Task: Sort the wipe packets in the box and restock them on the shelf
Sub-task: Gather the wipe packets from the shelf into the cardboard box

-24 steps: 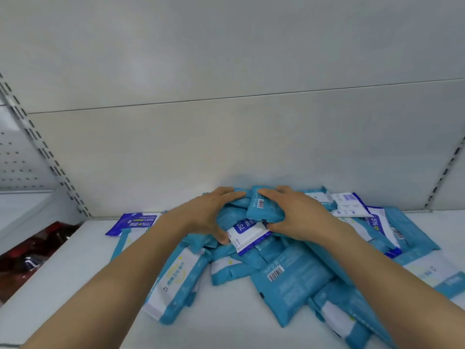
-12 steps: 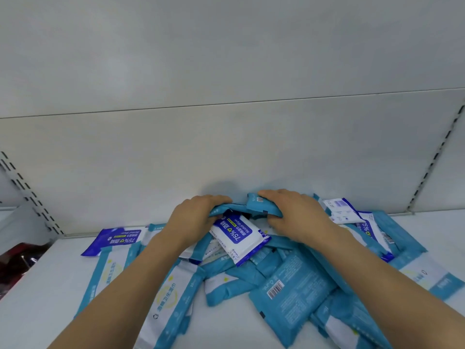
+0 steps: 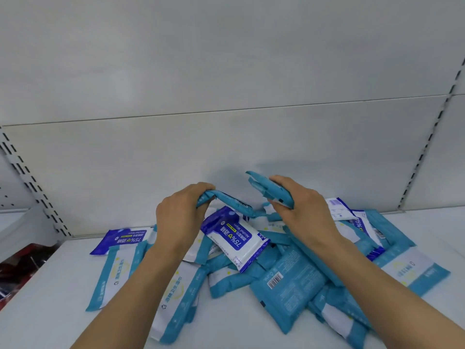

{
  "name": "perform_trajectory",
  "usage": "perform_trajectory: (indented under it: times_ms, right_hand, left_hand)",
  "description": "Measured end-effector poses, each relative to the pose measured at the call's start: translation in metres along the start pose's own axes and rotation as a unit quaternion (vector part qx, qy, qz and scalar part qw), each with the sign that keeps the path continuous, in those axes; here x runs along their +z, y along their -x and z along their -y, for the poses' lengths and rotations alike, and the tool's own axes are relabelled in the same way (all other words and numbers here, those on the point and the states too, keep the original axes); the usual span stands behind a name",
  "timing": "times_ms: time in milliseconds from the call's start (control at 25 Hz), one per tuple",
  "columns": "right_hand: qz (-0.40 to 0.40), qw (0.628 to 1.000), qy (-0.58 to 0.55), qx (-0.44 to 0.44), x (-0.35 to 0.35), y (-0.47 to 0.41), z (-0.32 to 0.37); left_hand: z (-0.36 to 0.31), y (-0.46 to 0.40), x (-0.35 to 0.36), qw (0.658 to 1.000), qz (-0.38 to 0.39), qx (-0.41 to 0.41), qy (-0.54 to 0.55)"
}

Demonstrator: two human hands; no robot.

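Lying in a loose heap on the white shelf [image 3: 37, 321], the wipe packets are not yet sorted: light blue ones and dark blue "75%" ones are mixed and overlap each other. The right hand [image 3: 305, 210] is curled around a light blue packet [image 3: 270, 191] and holds it lifted above the heap, at about 1 o'clock from the middle of the pile. This packet is tilted, and its long axis runs from 10 o'clock down to 4 o'clock. The left hand [image 3: 180, 215] pinches the near end of a second light blue packet [image 3: 227, 200], whose long axis goes from the fingers toward 3 o'clock, so the two packets almost point at each other but stay apart.

Directly under the gap between the hands lies a dark blue alcohol wipes packet [image 3: 236, 239], face up, with its long axis from 11 to 5 o'clock. It is near both hands, perhaps a little closer to the left one. Another dark blue packet [image 3: 120, 239] lies flat at 9 o'clock, beside the upright rail [image 3: 32, 185]. At 5 o'clock a light blue packet with a barcode [image 3: 286, 285] lies face down.

I judge that the sorting is at an early stage. The coming move probably needs the two held packets brought together or put aside by colour, and the heap below could slide.
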State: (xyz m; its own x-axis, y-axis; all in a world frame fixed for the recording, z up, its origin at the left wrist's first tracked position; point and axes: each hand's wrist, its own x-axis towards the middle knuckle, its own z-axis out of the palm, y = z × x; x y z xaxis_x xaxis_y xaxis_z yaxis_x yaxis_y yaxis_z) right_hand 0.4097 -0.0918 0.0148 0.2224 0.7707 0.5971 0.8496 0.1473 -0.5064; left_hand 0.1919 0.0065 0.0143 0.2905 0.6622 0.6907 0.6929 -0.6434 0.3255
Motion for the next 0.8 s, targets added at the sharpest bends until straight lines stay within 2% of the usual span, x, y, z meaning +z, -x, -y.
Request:
perform_trajectory:
  times_ms: [200,440,680,800]
  right_hand:
    - [-0.065,0.998,-0.008,-0.002,-0.053,0.034,0.000]
    - [-0.096,0.995,0.032,0.026,-0.153,0.103,-0.023]
    - [-0.133,0.979,0.064,0.140,-0.269,0.216,-0.056]
    - [-0.129,0.971,0.091,0.181,-0.329,0.284,-0.073]
  left_hand:
    - [-0.051,0.018,-0.020,1.000,-0.011,0.008,0.019]
    - [-0.165,0.059,-0.021,0.996,0.009,0.049,0.076]
    - [-0.301,0.127,-0.004,0.988,0.031,0.128,0.075]
    - [-0.372,0.170,0.009,0.982,0.083,0.134,0.104]
